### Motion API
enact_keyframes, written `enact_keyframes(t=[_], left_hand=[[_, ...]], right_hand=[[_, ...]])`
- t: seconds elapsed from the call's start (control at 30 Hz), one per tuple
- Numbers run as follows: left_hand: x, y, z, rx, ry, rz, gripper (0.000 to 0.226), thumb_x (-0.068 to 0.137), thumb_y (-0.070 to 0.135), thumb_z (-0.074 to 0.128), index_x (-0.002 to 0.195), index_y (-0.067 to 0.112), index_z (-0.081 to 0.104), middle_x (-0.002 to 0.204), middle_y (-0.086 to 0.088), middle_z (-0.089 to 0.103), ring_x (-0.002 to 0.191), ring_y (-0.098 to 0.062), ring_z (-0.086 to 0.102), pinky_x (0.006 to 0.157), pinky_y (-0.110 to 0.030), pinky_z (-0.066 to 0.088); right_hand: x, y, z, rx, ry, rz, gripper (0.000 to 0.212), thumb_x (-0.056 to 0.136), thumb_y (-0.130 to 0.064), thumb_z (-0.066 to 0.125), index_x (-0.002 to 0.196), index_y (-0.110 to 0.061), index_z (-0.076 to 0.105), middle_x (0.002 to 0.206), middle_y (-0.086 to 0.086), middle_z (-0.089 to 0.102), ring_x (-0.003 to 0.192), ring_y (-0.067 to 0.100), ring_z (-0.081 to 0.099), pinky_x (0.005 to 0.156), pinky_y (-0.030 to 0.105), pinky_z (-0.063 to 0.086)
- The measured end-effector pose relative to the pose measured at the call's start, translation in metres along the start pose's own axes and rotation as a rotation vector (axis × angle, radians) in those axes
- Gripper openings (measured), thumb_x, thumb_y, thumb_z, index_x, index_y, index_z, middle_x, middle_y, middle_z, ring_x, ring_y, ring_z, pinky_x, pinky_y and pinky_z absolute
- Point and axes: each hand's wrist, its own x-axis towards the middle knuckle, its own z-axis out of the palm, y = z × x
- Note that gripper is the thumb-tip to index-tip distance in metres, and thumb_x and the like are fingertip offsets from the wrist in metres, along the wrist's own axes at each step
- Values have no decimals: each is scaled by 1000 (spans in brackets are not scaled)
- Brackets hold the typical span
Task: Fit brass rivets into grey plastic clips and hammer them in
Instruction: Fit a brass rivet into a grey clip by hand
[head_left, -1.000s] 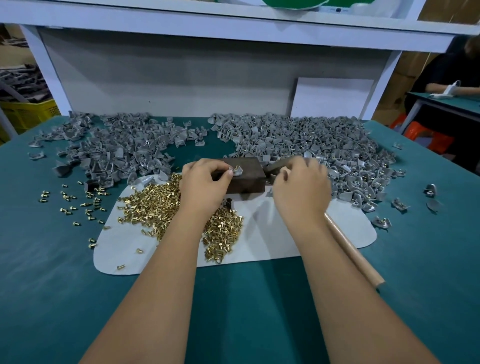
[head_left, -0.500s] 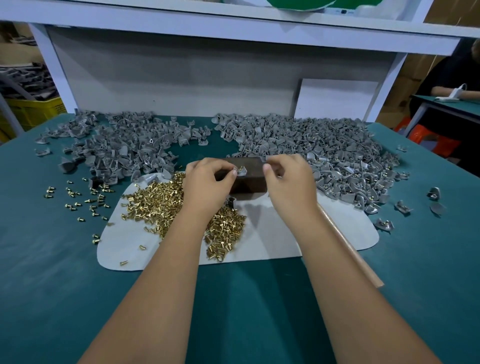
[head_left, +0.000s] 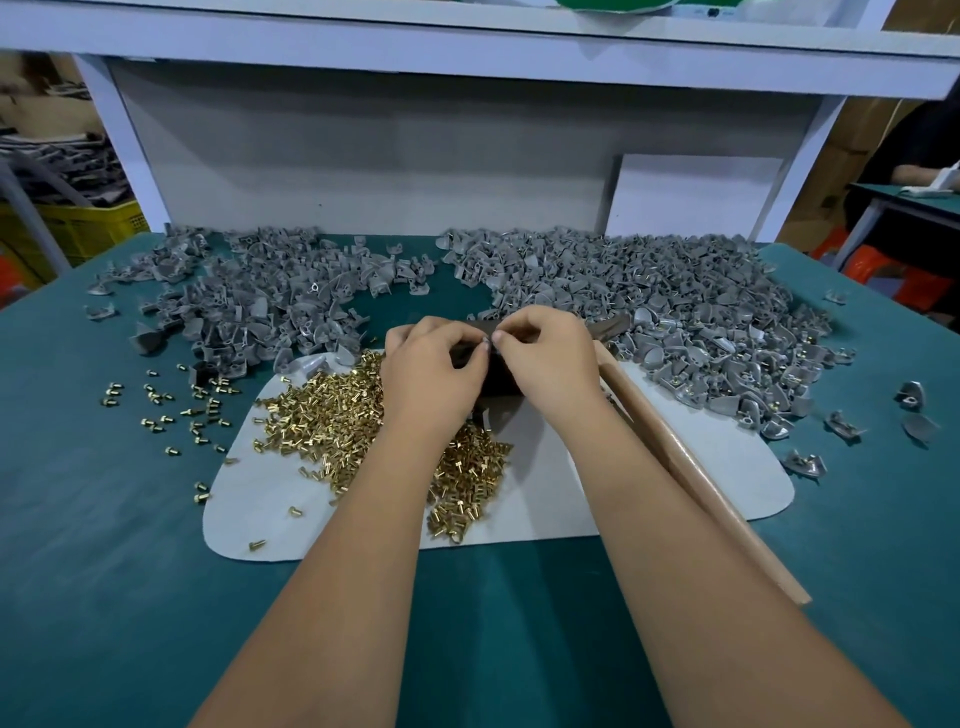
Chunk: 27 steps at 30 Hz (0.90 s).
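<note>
Both hands meet over a dark block at the middle of the green table. The left hand and the right hand have their fingers curled in, fingertips touching at a small grey piece held on top of the block; it looks like one clip, pinched from both sides, though whether a rivet already sits in it is too small to tell. The loose brass rivets lie heaped on a pale mat just below the left hand, with a scatter of strays off the mat to the left. Two big drifts of grey plastic clips fill the far half of the table: the left pile shows no brass that I can make out, while the right pile shows brass glints here and there, so I take it for finished work. The hammer lies idle beside the right forearm, its wooden handle slanting across the mat and its head near the block. By this reckoning the job is well advanced, yet a large heap of clips and a good stock of rivets remain, and the piece in hand awaits its hammering.
</note>
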Motion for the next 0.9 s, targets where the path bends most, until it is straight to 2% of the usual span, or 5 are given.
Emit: enact_keyframes(t=[0.3,0.5,0.77,0.9], left_hand=[[0,0,-1,9,-13,-4,14,90,35,64,99,32,73,109,10,64,116,-22,43,84,-19,21],[0,0,-1,-9,-20,-19,14,90,34,64,100,31,73,110,9,63,116,-23,40,84,-20,21],[0,-1,1,-51,-18,-30,13,90,32,64,99,30,73,108,9,62,108,-16,32,86,-22,23],[0,0,1,-47,-19,-40,13,90,32,64,100,30,73,108,11,62,113,-20,35,85,-21,22]], right_hand=[[1,-3,6,-5,31,39,25,86,-21,66,65,-31,57,89,0,66,103,24,57,87,43,49],[-6,-4,7,-15,78,-42,28,86,-14,64,66,-31,55,78,-15,53,100,23,54,90,47,44],[-7,-2,6,-38,76,-92,23,86,-15,65,70,-29,59,83,-13,58,97,22,56,90,47,45],[-3,-2,4,-57,45,-54,23,86,-19,66,69,-32,57,80,-12,61,98,23,58,89,46,46]])
